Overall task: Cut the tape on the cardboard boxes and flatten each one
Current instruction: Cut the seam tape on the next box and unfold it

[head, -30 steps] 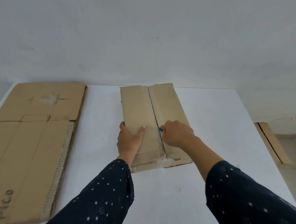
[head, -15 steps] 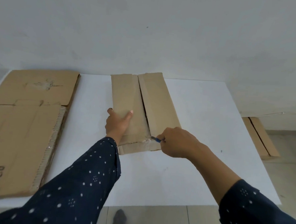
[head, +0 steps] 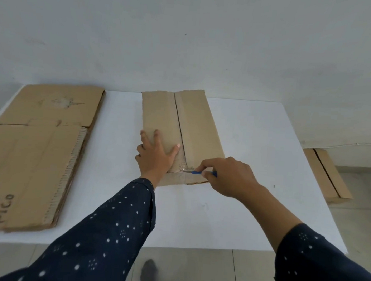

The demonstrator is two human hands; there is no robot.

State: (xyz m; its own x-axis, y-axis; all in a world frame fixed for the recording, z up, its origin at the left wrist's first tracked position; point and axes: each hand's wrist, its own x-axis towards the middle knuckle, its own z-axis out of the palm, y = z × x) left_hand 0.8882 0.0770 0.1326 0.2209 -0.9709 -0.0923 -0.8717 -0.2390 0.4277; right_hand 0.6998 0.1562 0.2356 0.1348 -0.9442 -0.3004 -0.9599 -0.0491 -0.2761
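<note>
At the middle of a white table (head: pixel 245 144), a long brown cardboard box (head: pixel 198 128) lies low under a person's left hand (head: pixel 155 158), fingers spread flat on its left flap, while the right hand (head: pixel 228 175) grips a small blue-handled cutter (head: pixel 196 172), blade at the crinkled clear tape (head: pixel 184 168) on the near end. We judge the board light, stiff and apt to slide, so we would press on a flap beside the seam, clear of the blade. A flattened brown sheet (head: pixel 34 152) lies at the table's left.

I see only a sliver of the blue cutter (head: pixel 195 172) inside the right hand (head: pixel 228 175), the left hand (head: pixel 155 157) covers a near corner of the box (head: pixel 194 127), and the flattened cardboard (head: pixel 27 152) runs off-view leftward.
</note>
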